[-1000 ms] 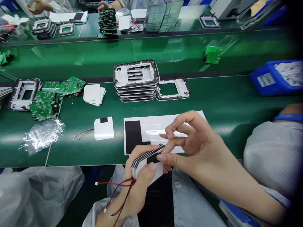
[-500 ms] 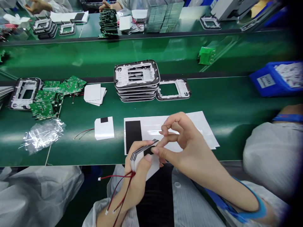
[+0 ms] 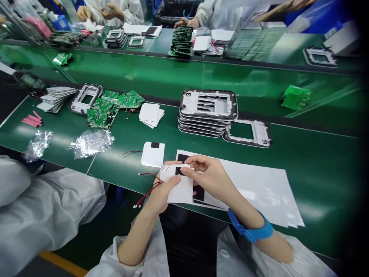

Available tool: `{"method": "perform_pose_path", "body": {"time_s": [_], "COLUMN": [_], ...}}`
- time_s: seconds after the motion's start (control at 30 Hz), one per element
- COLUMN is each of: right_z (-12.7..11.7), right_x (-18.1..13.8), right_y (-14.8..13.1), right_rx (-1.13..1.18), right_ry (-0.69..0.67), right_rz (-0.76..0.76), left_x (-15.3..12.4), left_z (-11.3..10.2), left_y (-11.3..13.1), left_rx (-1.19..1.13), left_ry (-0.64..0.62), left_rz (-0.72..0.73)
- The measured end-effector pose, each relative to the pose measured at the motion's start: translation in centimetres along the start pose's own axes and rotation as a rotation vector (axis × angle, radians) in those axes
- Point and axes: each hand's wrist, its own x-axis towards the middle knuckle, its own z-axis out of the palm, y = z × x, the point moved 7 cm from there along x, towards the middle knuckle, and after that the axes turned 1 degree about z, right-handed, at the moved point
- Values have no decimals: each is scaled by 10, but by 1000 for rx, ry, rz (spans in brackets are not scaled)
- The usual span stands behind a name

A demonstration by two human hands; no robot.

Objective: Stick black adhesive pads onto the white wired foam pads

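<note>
My left hand [image 3: 163,194] grips a small stack of white, square, flat panels [image 3: 181,191], thumb on the front face and fingers behind. Thin red and black wires [image 3: 148,195] with small white plugs hang from the stack's left side. A black tape piece [image 3: 180,171] lies at the front panel's top edge. My right hand [image 3: 210,175] closes on that edge, its thumb on the tape; its fingertips are partly hidden. Under the hands lie white backing sheets [image 3: 259,184] with black strips. Another wired white panel [image 3: 152,157] with black tape rests just beyond my left hand.
Stacked plastic frames [image 3: 207,111] stand ahead, a single frame [image 3: 261,134] beside them. Leftward are white panels [image 3: 150,113], green circuit boards [image 3: 99,111] and crumpled clear plastic bags [image 3: 92,143]. A green barrier [image 3: 161,73] crosses behind, with co-workers' hands [image 3: 111,13] beyond.
The view has swung left. The panel stack now faces me more squarely, its edges less fanned. My right hand's raised fingers have come down to the stack's top edge.
</note>
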Motion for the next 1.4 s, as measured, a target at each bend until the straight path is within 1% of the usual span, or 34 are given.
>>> {"method": "perform_pose_path", "body": {"time_s": [0.13, 0.23, 0.3, 0.37, 0.43, 0.53, 0.63, 0.73, 0.8, 0.83, 0.9, 0.97, 1.03, 1.13, 1.2, 1.23, 1.33, 1.4], "right_z": [11, 19, 22, 25, 30, 45, 61, 62, 53, 45, 26, 6, -11, -28, -28, -25, -15, -13], "right_x": [11, 21, 34, 52, 73, 97, 105, 96, 81, 72, 48, 17, -16, -57, -76, -81, -87, -87], "right_y": [-2, -12, -22, -32, -41, -46, -43, -53, -62, -64, -61, -48, -26, 17, 37, 43, 47, 45], "right_rx": [-153, -273, -274, -228, -272, -478, -585, -721, -797, -800, -733, -675, -736, -761, -796, -834, -924, -895], "right_ry": [-34, -126, -191, -218, -209, -128, -5, 173, 253, 259, 212, 164, 166, 247, 298, 313, 321, 318], "right_rz": [-38, -56, -50, -31, -47, -119, -160, -292, -384, -403, -397, -401, -407, -338, -349, -370, -430, -450], "left_x": [-2, -1, -2, -6, -15, -37, -57, -66, -65, -63, -55, -44, -32, -17, -8, -4, 7, 13], "left_z": [-20, -36, -48, -62, -78, -101, -111, -106, -99, -95, -85, -73, -58, -35, -20, -13, 3, 7], "left_y": [8, 13, 20, 30, 43, 69, 88, 92, 89, 86, 79, 70, 60, 45, 34, 28, 10, -1], "left_rx": [-49, -76, -103, -128, -121, -54, 10, 56, 68, 66, 47, 17, -15, -68, -106, -126, -177, -191], "left_ry": [83, 159, 202, 247, 304, 422, 527, 573, 573, 568, 538, 473, 383, 252, 167, 126, 53, 55], "left_rz": [18, 52, 80, 81, 69, 144, 226, 226, 211, 205, 182, 151, 115, 84, 68, 59, 24, 9]}}
